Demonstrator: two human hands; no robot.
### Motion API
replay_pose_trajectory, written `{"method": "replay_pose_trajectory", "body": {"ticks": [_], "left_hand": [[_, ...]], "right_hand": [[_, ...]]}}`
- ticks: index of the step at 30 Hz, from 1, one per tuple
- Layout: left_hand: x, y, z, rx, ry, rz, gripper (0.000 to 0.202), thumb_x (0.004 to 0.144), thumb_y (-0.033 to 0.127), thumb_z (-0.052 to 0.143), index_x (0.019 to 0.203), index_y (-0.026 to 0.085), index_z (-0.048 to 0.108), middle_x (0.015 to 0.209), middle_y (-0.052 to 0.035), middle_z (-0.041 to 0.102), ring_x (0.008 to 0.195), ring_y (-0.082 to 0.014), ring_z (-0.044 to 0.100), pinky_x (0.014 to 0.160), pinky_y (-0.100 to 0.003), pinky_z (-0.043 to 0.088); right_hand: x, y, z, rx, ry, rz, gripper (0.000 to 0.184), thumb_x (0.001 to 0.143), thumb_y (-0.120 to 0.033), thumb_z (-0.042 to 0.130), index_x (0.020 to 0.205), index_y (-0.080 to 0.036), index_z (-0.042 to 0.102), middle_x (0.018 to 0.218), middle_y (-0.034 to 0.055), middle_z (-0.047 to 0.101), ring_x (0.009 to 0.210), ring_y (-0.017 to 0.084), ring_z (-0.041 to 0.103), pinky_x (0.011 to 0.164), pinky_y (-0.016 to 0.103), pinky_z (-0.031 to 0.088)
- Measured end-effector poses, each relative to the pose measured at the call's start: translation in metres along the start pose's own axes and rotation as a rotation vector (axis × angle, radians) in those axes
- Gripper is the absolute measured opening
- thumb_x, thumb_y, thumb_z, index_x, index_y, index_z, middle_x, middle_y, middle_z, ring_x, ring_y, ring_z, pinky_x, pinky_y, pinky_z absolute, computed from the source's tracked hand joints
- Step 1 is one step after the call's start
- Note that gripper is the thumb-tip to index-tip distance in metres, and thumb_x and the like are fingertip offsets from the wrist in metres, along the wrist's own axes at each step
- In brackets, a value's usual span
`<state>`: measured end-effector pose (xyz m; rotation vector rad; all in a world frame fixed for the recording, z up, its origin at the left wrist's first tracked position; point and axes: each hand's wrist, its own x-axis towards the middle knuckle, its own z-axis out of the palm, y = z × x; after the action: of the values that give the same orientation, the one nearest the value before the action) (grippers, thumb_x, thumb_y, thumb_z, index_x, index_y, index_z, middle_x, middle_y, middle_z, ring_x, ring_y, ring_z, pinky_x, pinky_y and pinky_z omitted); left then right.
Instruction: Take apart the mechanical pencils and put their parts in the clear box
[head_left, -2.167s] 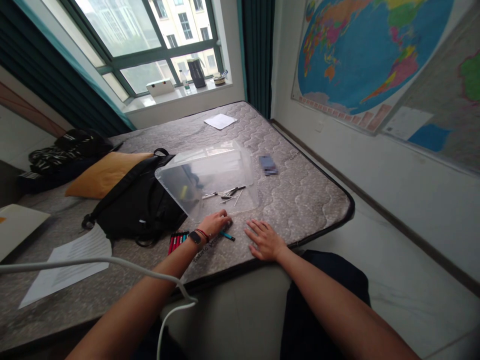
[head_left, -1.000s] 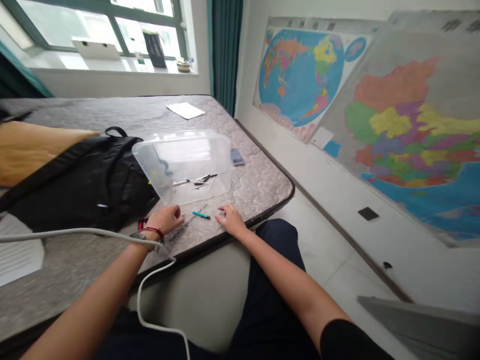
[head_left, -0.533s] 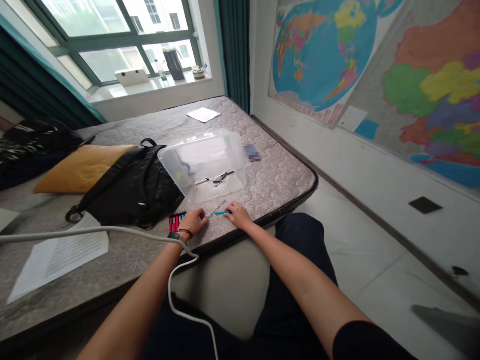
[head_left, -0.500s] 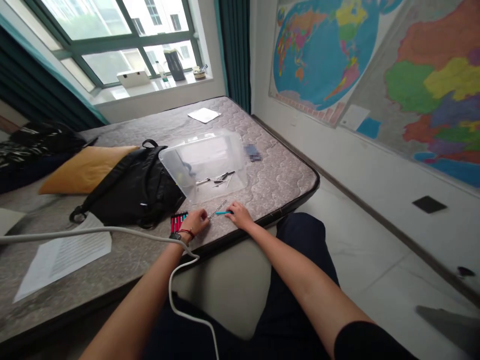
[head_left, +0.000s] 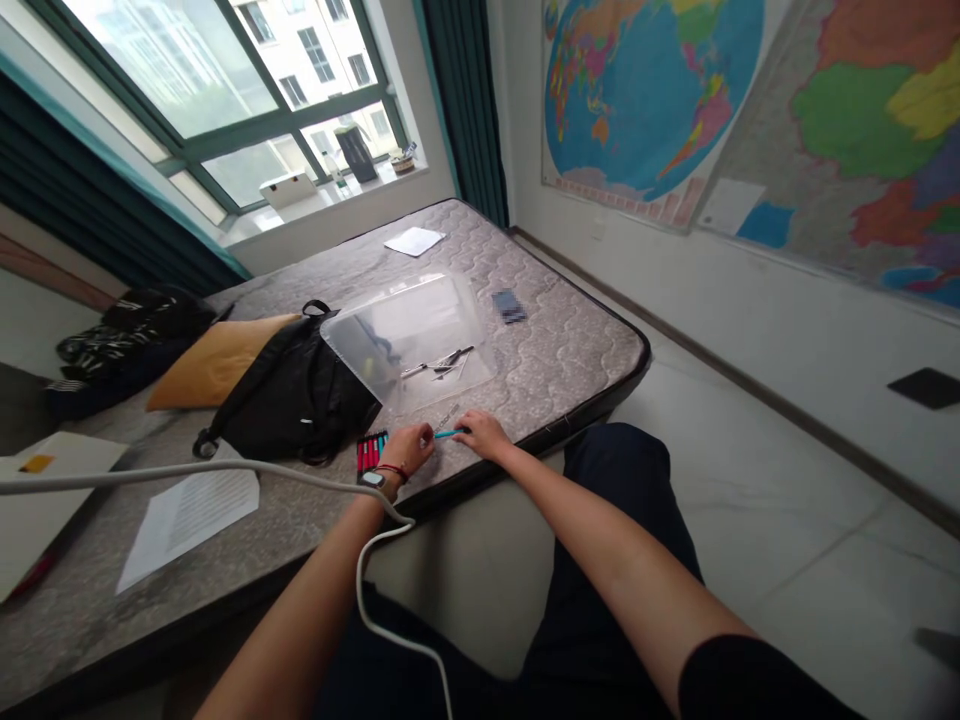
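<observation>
A slim blue pen (head_left: 448, 434) spans the gap between my two hands at the near edge of the mattress. My right hand (head_left: 482, 434) pinches its dark right end. My left hand (head_left: 409, 449), with a watch and a red bracelet at the wrist, has its fingers closed at the pen's left end; the fingertips are too small to see in detail. Beside the left wrist lies a row of red and blue pens (head_left: 369, 452) with dark ends, partly covered by that hand. A clear ruler-like strip (head_left: 448, 416) lies just beyond the blue pen.
A clear plastic bin (head_left: 409, 310) lies on its side beyond my hands, with thin dark and white items inside. Left are a black backpack (head_left: 300, 400), a yellow cushion (head_left: 225, 360) and printed paper (head_left: 191, 515). A white cable (head_left: 300, 470) crosses over my left forearm.
My left hand has moved right, from a small gap to the left end of the blue pen. My right hand keeps hold of the pen. The camera view has turned slightly.
</observation>
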<state>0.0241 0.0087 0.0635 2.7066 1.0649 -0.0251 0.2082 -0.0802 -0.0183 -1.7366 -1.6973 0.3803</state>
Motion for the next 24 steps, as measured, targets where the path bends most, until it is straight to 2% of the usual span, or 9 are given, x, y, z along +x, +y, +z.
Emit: {"method": "replay_pose_trajectory", "body": {"ticks": [4,9,13,17,21,24], "left_hand": [[0.003,0.005,-0.002,-0.026,0.018,-0.031,0.013,0.082,0.024,0.058,0.086,0.020,0.070,0.084,-0.0053,0.074,0.077,-0.0196,0.066,0.075,-0.029,0.047],[0.003,0.015,-0.003,-0.094,0.099,-0.110,0.021,0.090,0.028,0.052,0.100,0.020,0.068,0.093,-0.0040,0.075,0.075,-0.0162,0.069,0.076,-0.027,0.050],[0.000,0.031,-0.002,-0.273,0.172,-0.167,0.021,0.091,0.033,0.052,0.103,0.022,0.066,0.100,-0.0025,0.074,0.074,-0.0149,0.070,0.077,-0.028,0.054],[-0.003,0.043,-0.004,-0.423,0.156,-0.168,0.022,0.090,0.036,0.054,0.102,0.022,0.066,0.099,-0.0025,0.074,0.072,-0.0154,0.070,0.074,-0.029,0.056],[0.005,0.040,-0.013,-0.410,0.198,-0.132,0.026,0.091,0.042,0.055,0.102,0.022,0.067,0.098,-0.0025,0.074,0.071,-0.0141,0.070,0.071,-0.026,0.055],[0.025,0.027,-0.022,-0.360,0.183,-0.175,0.034,0.093,0.048,0.048,0.100,0.021,0.067,0.093,-0.0031,0.075,0.068,-0.0145,0.069,0.067,-0.025,0.053]], "right_hand": [[0.000,0.001,0.000,0.031,0.008,0.013,0.019,0.087,-0.035,0.070,0.099,-0.021,0.072,0.097,0.0070,0.069,0.096,0.020,0.061,0.085,0.029,0.042],[0.001,0.002,-0.002,0.154,0.050,0.022,0.016,0.087,-0.033,0.070,0.096,-0.019,0.072,0.094,0.0057,0.070,0.090,0.019,0.062,0.082,0.028,0.043],[0.000,0.004,-0.008,0.255,0.040,0.033,0.015,0.084,-0.030,0.073,0.094,-0.019,0.072,0.090,0.0037,0.069,0.082,0.017,0.062,0.077,0.027,0.044],[0.001,0.012,-0.016,0.372,-0.009,-0.012,0.014,0.083,-0.027,0.072,0.094,-0.019,0.072,0.090,0.0038,0.070,0.081,0.016,0.063,0.075,0.026,0.045],[0.012,0.019,-0.019,0.500,0.005,-0.041,0.013,0.085,-0.027,0.070,0.095,-0.018,0.071,0.091,0.0045,0.071,0.084,0.017,0.064,0.076,0.027,0.046],[0.021,0.020,-0.017,0.601,0.051,0.029,0.017,0.088,-0.031,0.067,0.099,-0.018,0.070,0.094,0.0047,0.072,0.081,0.017,0.065,0.075,0.027,0.048]]}}
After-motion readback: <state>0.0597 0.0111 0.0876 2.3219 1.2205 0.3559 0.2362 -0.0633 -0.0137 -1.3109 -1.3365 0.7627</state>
